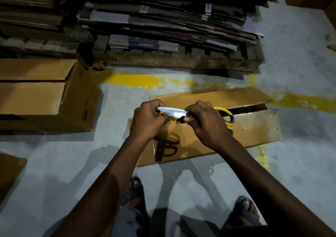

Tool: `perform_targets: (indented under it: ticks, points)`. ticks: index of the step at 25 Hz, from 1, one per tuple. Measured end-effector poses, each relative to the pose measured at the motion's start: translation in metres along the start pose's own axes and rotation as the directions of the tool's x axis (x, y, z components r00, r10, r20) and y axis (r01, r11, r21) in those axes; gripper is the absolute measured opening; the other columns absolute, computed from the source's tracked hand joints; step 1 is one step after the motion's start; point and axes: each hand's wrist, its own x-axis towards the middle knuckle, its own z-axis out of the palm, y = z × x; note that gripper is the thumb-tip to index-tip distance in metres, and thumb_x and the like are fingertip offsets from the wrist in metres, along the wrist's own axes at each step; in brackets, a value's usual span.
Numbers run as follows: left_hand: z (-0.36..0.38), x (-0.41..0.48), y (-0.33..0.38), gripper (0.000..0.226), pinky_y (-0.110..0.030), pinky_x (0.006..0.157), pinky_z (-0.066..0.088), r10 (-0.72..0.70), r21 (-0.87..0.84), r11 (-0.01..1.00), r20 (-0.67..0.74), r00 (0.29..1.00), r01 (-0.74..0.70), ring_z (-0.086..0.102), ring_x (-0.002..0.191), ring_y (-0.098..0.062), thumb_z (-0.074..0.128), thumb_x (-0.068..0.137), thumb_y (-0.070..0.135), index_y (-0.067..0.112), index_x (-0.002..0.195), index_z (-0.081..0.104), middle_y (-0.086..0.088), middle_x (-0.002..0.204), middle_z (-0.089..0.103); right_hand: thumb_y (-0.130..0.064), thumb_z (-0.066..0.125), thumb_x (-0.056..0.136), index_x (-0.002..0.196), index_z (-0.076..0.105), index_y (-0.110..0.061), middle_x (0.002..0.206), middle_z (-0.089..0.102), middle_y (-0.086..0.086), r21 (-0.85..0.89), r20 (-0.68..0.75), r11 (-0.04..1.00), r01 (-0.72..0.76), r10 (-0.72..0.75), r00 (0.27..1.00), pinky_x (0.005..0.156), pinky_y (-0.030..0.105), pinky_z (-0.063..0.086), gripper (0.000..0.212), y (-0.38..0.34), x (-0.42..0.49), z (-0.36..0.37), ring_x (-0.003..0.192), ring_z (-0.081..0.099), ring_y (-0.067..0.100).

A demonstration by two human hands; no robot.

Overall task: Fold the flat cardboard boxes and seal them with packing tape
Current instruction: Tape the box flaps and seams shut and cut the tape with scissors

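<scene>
— Starting at the left, why does that open box (41,95) sit off to the side on the floor (72,164)?

— Likely parked clear of the work, its flaps up. The piece in hand is the cardboard box (209,133) lying on the floor in front of the feet, tape shining on its near panel, top seam gaping.

— And the left hand (147,120)?

— Its fingers (160,107) are curled shut around the blade tips of the scissors (174,113), probably steadying them or wiping them.

— The right hand (205,126)?

— Closed around the pivot and handle end, yellow loops poking out behind. Both hands hold the scissors above the box, so I judge taping is paused; I cannot see any tape roll.
</scene>
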Motion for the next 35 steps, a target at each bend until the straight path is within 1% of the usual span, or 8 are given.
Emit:
perform_targets:
  ticks: [5, 10, 13, 18, 22, 25, 28, 35]
  points:
    - [-0.018, 0.005, -0.013, 0.014, -0.028, 0.064, 0.040, -0.128, 0.160, 0.979, 0.014, 0.992, 0.125, 0.059, 0.085, -0.026, 0.073, 0.077, 0.023, 0.020, 0.091, 0.068, -0.004, 0.086, 0.065, -0.032, 0.057, 0.096, 0.110, 0.065, -0.018, 0.098, 0.057, 0.004, -0.070, 0.059, 0.997, 0.013, -0.009, 0.998, 0.070, 0.036, 0.034, 0.021, -0.015, 0.021, 0.034, 0.098, 0.047, 0.026]
    - [-0.052, 0.004, -0.050, 0.016, -0.028, 0.053, 0.032, -0.227, 0.333, 0.923, 0.063, 0.972, 0.194, 0.059, 0.080, -0.030, 0.073, 0.076, 0.021, 0.015, 0.066, 0.061, -0.006, 0.070, 0.059, -0.029, 0.049, 0.097, 0.102, 0.063, -0.013, 0.098, 0.064, 0.016, 0.219, -0.047, 0.959, -0.179, 0.194, 0.980, 0.076, 0.044, 0.046, 0.022, 0.018, 0.060, 0.055, 0.095, 0.057, 0.036]
    - [-0.064, 0.007, -0.063, 0.016, -0.030, 0.060, 0.038, -0.221, 0.313, 0.931, 0.078, 0.972, 0.186, 0.060, 0.084, -0.030, 0.074, 0.078, 0.022, 0.020, 0.068, 0.062, -0.009, 0.080, 0.064, -0.044, 0.050, 0.093, 0.111, 0.059, -0.023, 0.109, 0.060, 0.016, -0.118, 0.034, 0.963, -0.241, 0.247, 0.969, 0.078, 0.044, 0.043, 0.029, 0.047, 0.090, 0.078, 0.106, 0.052, 0.040]
    - [-0.065, 0.019, -0.074, 0.026, -0.032, 0.068, 0.042, -0.106, 0.204, 0.975, 0.056, 0.993, 0.092, 0.060, 0.086, -0.026, 0.073, 0.081, 0.030, 0.024, 0.058, 0.059, 0.000, 0.075, 0.062, -0.041, 0.055, 0.094, 0.129, 0.054, -0.034, 0.121, 0.054, 0.010, -0.613, 0.125, 0.789, -0.029, 0.134, 0.983, 0.092, 0.053, 0.037, 0.035, 0.068, 0.107, 0.138, 0.116, 0.045, 0.039]
    - [-0.050, 0.018, -0.064, 0.033, -0.040, 0.075, 0.051, -0.045, 0.169, 0.985, -0.010, 0.999, 0.046, 0.062, 0.083, -0.026, 0.068, 0.085, 0.039, 0.021, 0.058, 0.061, -0.001, 0.071, 0.063, -0.045, 0.050, 0.094, 0.138, 0.050, -0.029, 0.128, 0.054, 0.012, -0.437, 0.210, 0.897, -0.066, 0.173, 0.962, 0.093, 0.051, 0.043, 0.046, 0.088, 0.100, 0.165, 0.118, 0.047, 0.038]
    - [-0.042, 0.019, -0.056, 0.032, -0.041, 0.073, 0.051, -0.034, 0.169, 0.985, -0.057, 0.998, 0.043, 0.061, 0.083, -0.027, 0.064, 0.088, 0.042, 0.017, 0.068, 0.067, -0.007, 0.073, 0.065, -0.051, 0.035, 0.095, 0.133, 0.055, -0.021, 0.130, 0.056, 0.013, -0.272, 0.024, 0.960, -0.064, 0.073, 0.997, 0.098, 0.049, 0.040, 0.053, 0.106, 0.079, 0.154, 0.120, 0.050, 0.037]
    - [-0.031, 0.017, -0.041, 0.030, -0.035, 0.068, 0.044, -0.035, 0.163, 0.986, -0.064, 0.997, 0.045, 0.058, 0.081, -0.027, 0.062, 0.090, 0.039, 0.015, 0.075, 0.072, -0.009, 0.073, 0.064, -0.047, 0.035, 0.099, 0.145, 0.039, -0.023, 0.152, 0.035, 0.015, -0.351, -0.091, 0.917, -0.188, 0.167, 0.982, 0.112, 0.058, 0.023, 0.052, 0.139, 0.042, 0.144, 0.140, 0.032, 0.036]
    - [0.002, 0.017, -0.024, 0.026, -0.033, 0.065, 0.047, -0.036, 0.136, 0.990, -0.068, 0.997, 0.045, 0.059, 0.077, -0.028, 0.071, 0.084, 0.029, 0.006, 0.072, 0.067, -0.012, 0.073, 0.064, -0.067, 0.013, 0.095, 0.157, 0.010, -0.023, 0.163, 0.006, 0.019, -0.366, 0.065, 0.828, -0.424, 0.477, 0.876, 0.115, 0.063, 0.008, 0.076, 0.191, 0.006, 0.147, 0.149, 0.006, 0.040]
